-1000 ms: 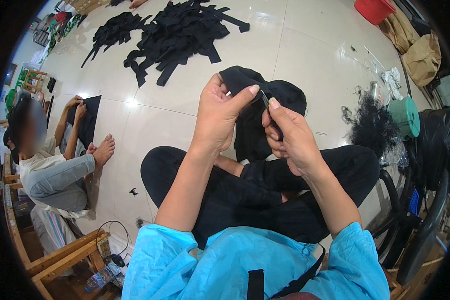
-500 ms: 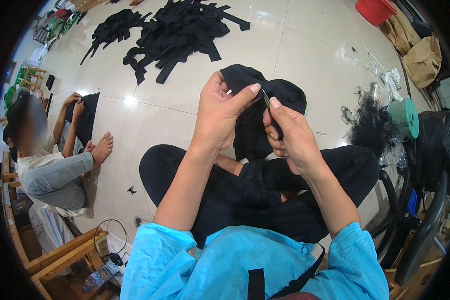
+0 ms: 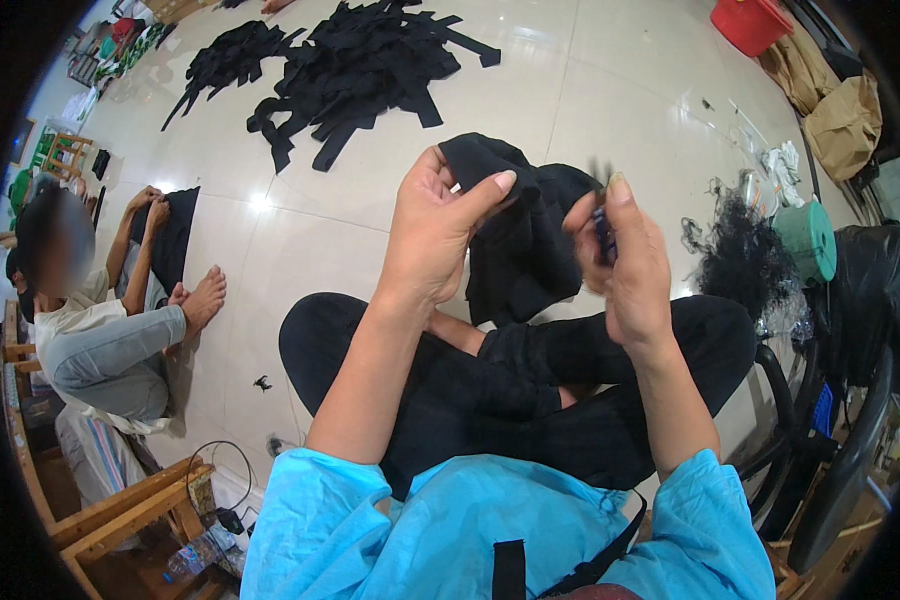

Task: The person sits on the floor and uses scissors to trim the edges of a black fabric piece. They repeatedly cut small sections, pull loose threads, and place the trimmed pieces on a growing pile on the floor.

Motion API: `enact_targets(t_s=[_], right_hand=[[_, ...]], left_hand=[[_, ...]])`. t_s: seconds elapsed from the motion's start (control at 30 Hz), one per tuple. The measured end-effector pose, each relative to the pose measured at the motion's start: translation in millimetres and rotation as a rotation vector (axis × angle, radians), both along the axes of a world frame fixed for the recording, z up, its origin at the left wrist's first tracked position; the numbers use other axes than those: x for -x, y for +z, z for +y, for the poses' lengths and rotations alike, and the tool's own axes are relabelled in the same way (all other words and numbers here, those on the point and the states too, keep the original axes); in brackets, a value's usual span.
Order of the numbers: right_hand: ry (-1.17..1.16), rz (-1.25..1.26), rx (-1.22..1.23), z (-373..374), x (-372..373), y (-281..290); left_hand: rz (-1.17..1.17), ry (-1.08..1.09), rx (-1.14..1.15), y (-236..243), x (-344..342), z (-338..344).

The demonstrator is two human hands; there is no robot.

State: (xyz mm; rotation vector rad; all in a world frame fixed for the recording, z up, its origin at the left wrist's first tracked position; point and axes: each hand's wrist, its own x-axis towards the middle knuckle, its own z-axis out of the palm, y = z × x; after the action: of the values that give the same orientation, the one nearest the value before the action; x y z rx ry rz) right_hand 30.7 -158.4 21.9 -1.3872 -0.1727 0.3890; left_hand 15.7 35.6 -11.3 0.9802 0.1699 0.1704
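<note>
My left hand pinches the upper edge of a piece of black cloth between thumb and fingers. The cloth hangs down in folds in front of my crossed legs. Off to its right, my right hand is closed around thread snips, their dark handle in my fingers and their tips pointing up. Motion smears the snips and the fingertips of that hand. A gap lies between the snips and the part of the cloth that my left hand pinches.
Black fabric pieces lie heaped on the tiled floor ahead. At left a seated person handles dark cloth. Tangled black threads sit by a green round container at right, near a black chair frame. A red tub stands far right.
My right hand has moved right with the snips, away from the pinched edge of the cloth. My left hand stays nearly in place, and the cloth's right side has sunk and drawn inward.
</note>
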Motion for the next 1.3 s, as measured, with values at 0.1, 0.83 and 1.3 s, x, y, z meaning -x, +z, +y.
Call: enact_targets(t_s=[0.1,0.83,1.3], right_hand=[[-0.11,-0.476,0.256,4.0,-10.6,-5.2],[0.693,-0.302,-0.048,-12.4,9.4,14.2],[1.12,-0.423,0.151,-32.7,-2.2,31.6]], left_hand=[[0.024,-0.063,0.01,3.6,0.5,-1.8],[0.331,-0.656,0.653,-58.4,-23.2,-2.7],[0.247,-0.301,0.221,-94.6,-57.8,26.7]])
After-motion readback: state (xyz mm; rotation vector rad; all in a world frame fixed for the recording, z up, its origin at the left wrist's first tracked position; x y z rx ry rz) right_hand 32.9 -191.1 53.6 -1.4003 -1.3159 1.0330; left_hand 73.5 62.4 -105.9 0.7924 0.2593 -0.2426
